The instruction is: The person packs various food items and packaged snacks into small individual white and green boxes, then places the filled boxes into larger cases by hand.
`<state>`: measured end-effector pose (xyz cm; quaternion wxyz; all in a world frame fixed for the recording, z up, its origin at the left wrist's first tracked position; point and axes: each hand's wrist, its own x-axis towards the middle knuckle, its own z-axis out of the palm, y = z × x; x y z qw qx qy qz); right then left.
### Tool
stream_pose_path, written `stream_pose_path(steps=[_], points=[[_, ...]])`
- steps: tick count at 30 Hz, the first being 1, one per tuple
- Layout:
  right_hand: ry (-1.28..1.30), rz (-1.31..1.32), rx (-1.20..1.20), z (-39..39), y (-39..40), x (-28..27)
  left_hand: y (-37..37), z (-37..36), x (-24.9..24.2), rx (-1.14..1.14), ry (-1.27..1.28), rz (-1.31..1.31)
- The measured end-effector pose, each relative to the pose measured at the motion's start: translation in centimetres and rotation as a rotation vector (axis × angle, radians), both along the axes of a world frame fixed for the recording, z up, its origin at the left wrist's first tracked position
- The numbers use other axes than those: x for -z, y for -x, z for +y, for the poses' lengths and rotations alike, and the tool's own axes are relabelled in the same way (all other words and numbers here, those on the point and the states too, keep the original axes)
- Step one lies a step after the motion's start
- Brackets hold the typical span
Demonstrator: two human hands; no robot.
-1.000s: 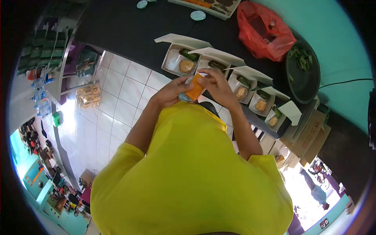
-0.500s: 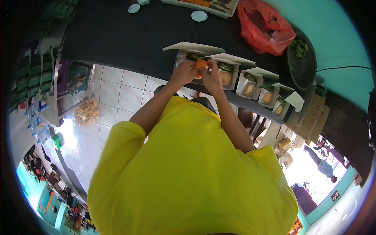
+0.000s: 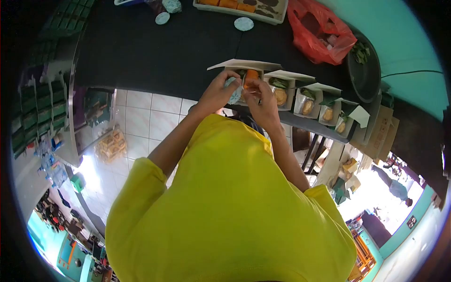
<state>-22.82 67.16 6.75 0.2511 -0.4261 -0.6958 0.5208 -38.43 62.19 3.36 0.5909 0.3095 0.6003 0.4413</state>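
My left hand (image 3: 217, 96) is closed, with its thumb and fingers at a round pale patterned disc (image 3: 234, 92) at the front of an open white box (image 3: 258, 66). Beside it, the fingers of my right hand (image 3: 264, 104) are closed at an orange block of food (image 3: 251, 76) over the same box. Something green shows behind the fingers inside that box. To the right stands a second open box with a round golden pastry (image 3: 279, 97) and a green leaf-wrapped item (image 3: 278, 83).
More open food boxes (image 3: 306, 102) line the black table's edge on the right. Farther back are a tray (image 3: 263, 16) of orange blocks, another patterned disc (image 3: 244, 24), a red plastic bag (image 3: 319, 35) and a dark basin (image 3: 365, 75) with leaves. A cardboard box (image 3: 379, 130) sits at the right.
The orange block has gone from between both hands to the right hand's fingers, a little farther right. The patterned disc now shows at my left hand. The whole view has shifted slightly.
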Motion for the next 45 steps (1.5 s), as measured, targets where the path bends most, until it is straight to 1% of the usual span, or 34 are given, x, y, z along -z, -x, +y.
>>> stream_pose_path(steps=[1,2,3,5,6,7,9,10,11,13,15,16,18,20,21,23,25,26,27,28,29,30,31,32,34,35,37,38,39,40,42,43,44,45], points=[[-0.008,0.0,0.009,0.6,0.6,-0.6,0.2,0.1,-0.6,-0.049,-0.099,0.06],[-0.047,-0.038,-0.044,1.3,1.2,-1.0,0.4,0.3,-1.1,-0.1,-0.199,0.118],[-0.087,-0.077,-0.101,2.1,1.8,-1.6,0.6,0.5,-1.6,-0.096,-0.21,0.117],[-0.109,-0.125,-0.115,3.3,3.4,-2.9,0.8,1.0,-2.7,-0.169,-0.323,0.212],[-0.077,-0.154,-0.132,3.9,4.0,-3.3,1.0,1.3,-3.8,-0.203,-0.331,0.239],[-0.046,-0.181,-0.151,4.6,4.6,-3.6,1.3,1.4,-3.9,-0.21,-0.344,0.243],[-0.089,-0.146,-0.16,5.9,5.9,-4.2,2.1,2.1,-4.2,-0.337,-0.385,0.42],[-0.053,-0.147,-0.202,6.6,6.6,-4.4,2.6,2.3,-4.6,-0.355,-0.35,0.397],[-0.013,-0.151,-0.244,7.4,7.2,-4.6,3.2,2.6,-4.8,-0.365,-0.367,0.407],[-0.051,-0.123,-0.298,8.9,8.5,-4.6,4.2,3.0,-4.8,-0.408,-0.392,0.476],[0.033,-0.158,-0.404,10.6,10.2,-5.3,5.7,3.6,-5.1,-0.418,-0.408,0.506],[0.025,-0.15,-0.412,11.7,11.1,-5.4,6.5,4.1,-5.3,-0.427,-0.394,0.554],[0.077,-0.1,-0.518,14.1,12.6,-5.4,7.9,4.8,-5.2,-0.438,-0.377,0.607],[0.119,-0.079,-0.558,17.9,13.9,-3.6,9.1,5.3,-4.6,-0.564,-0.245,0.553],[0.163,-0.063,-0.595,20.2,14.6,-2.2,9.7,5.3,-4.0,-0.56,-0.237,0.557],[-0.222,-0.192,-0.516,26.4,15.8,1.7,10.8,5.3,-2.8,-0.658,-0.133,0.509],[-0.225,-0.445,-0.367,32.3,16.3,7.7,11.3,5.2,-3.0,-0.69,-0.065,0.518],[-0.217,-0.441,-0.374,33.6,15.8,10.4,11.5,5.1,-3.1,-0.705,0.012,0.517],[-0.342,-0.527,-0.455,34.8,15.4,12.7,11.8,5.1,-3.1,-0.723,0.085,0.515],[-0.47,-0.612,-0.535,35.9,15.7,14.1,12.0,5.0,-2.8,-0.73,0.091,0.522],[-0.465,-0.605,-0.544,36.6,16.6,14.4,12.1,4.8,-2.4,-0.754,0.138,0.468],[-0.356,-0.791,-0.611,37.2,17.3,14.8,12.2,4.5,-1.9,-0.779,0.188,0.412],[-0.241,-0.978,-0.678,37.4,17.7,15.3,12.1,4.3,-1.3,-0.784,0.202,0.413],[-0.232,-0.978,-0.688,37.2,17.9,14.8,12.0,4.2,-0.8,-0.808,0.189,0.368],[-0.039,-1.042,-0.769,37.1,18.4,12.8,11.9,4.2,-0.8,-0.823,0.17,0.326],[-0.042,-1.039,-0.763,36.9,17.9,12.5,11.8,4.6,-1.1,-0.801,0.168,0.296],[-0.288,-0.798,-0.658,35.9,16.1,12.0,11.6,5.6,-2.1,-0.778,0.156,0.273],[-0.291,-0.793,-0.652,35.6,15.8,10.0,11.7,6.5,-2.9,-0.702,0.095,0.373],[-0.142,-0.681,-0.517,34.9,15.1,6.5,11.4,6.8,-3.5,-0.615,0.035,0.471],[0.009,-0.57,-0.387,33.9,14.2,4.6,11.2,7.2,-3.0,-0.6,0.022,0.459],[0.148,-0.049,-0.252,30.6,12.8,4.6,10.9,8.2,-2.0,-0.545,-0.026,0.486],[0.28,0.121,-0.303,27.3,12.6,0.6,10.5,8.9,-1.9,-0.498,-0.08,0.509],[0.402,0.294,-0.35,23.5,12.6,-3.4,10.0,9.5,-2.4,-0.472,-0.088,0.468],[0.493,0.485,-0.371,21.2,12.2,-3.9,9.5,9.8,-3.0,-0.441,-0.108,0.459]])
